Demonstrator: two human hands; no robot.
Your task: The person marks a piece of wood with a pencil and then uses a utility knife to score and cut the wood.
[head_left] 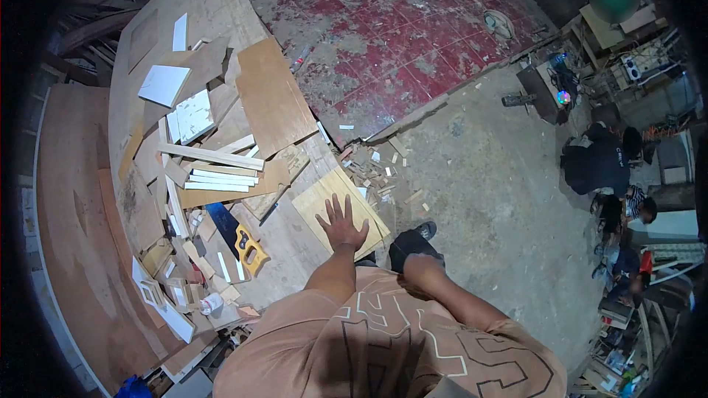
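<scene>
My left hand [343, 225] lies flat with its fingers spread on a pale rectangular wooden board [313, 203] near the table's right edge. Close to my waist, above my dark-clad leg, is my right hand [422, 269], bent into a rounded shape. Its fingers are hidden, and whether it holds anything does not show. Left of the board rests a handsaw [247, 243] with a blue blade and a yellow handle. Beyond the saw, several white-edged wooden strips [221, 179] are stacked on the wooden worktable [284, 243].
A brown plywood sheet [273, 96] and white panels [164, 85] lie farther up the table. Wood offcuts [376, 177] litter the floor beside the raised red tiled platform [383, 37]. At the right, people [601, 158] sit low near piled material. A small white container [212, 304] stands at the near left.
</scene>
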